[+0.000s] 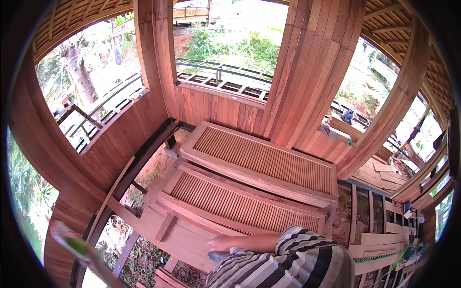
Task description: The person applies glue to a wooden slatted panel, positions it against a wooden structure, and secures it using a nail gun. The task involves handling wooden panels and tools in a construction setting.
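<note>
From the striped black-and-white clothing at the bottom, my bare right forearm reaches left. My right hand (221, 243) is low over a pale plank, fingers curled down beside or on a small grey thing (218, 256) I cannot make out. At the lower left, my left arm and hand (79, 249) are smeared by motion; a green and whitish shape shows there, and its fingers cannot be read. Ahead of my right hand lies a slatted wooden panel (240, 199). Behind it, a second slatted panel (261, 156) sits on a stack of frames against the wall.
A short wood block (166, 227) lies on the planks. Open gaps between dark beams (144, 153) show ground and leaves at the left. Wooden walls (216, 103) and posts surround me. Loose boards (382, 245) and a green net or cord (401, 257) lie at the right.
</note>
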{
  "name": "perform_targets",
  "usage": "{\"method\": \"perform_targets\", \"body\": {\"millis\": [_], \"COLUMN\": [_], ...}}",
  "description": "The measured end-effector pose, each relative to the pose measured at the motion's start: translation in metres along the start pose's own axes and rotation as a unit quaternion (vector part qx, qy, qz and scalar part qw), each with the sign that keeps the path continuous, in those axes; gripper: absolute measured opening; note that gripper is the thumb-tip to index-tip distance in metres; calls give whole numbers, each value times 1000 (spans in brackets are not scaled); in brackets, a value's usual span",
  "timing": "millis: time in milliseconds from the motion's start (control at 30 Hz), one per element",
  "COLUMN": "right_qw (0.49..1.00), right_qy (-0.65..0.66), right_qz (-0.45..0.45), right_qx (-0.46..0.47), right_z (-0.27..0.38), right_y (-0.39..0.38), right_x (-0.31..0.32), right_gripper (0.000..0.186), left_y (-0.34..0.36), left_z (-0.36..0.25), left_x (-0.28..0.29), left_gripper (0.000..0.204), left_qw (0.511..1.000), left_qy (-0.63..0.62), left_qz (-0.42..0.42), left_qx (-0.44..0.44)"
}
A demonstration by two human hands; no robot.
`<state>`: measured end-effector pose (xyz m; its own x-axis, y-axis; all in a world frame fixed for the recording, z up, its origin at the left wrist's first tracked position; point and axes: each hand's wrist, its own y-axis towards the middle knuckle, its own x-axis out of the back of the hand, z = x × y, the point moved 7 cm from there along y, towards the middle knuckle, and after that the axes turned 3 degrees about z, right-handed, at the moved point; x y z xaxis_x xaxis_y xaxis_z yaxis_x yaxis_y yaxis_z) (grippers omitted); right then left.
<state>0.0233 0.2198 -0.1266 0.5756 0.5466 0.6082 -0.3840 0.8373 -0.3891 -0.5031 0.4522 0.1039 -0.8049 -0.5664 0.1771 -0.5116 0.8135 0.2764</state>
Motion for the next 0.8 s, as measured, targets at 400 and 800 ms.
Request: {"method": "perform_targets", "body": {"millis": [400, 800], "right_qw": [901, 974], "right_qy": [98, 71], "right_qz": [-72, -71], "right_qx": [-416, -204], "right_z": [-155, -141], "right_y": [-225, 9], "right_x": [16, 24], "right_gripper": [80, 29], "left_y": [-241, 12], "left_z": [280, 17], "left_x": [-69, 16], "left_gripper": [69, 68], "left_qw": [794, 995], "left_qy": [369, 53], "left_qz": [327, 48], "left_qx": [357, 74]}}
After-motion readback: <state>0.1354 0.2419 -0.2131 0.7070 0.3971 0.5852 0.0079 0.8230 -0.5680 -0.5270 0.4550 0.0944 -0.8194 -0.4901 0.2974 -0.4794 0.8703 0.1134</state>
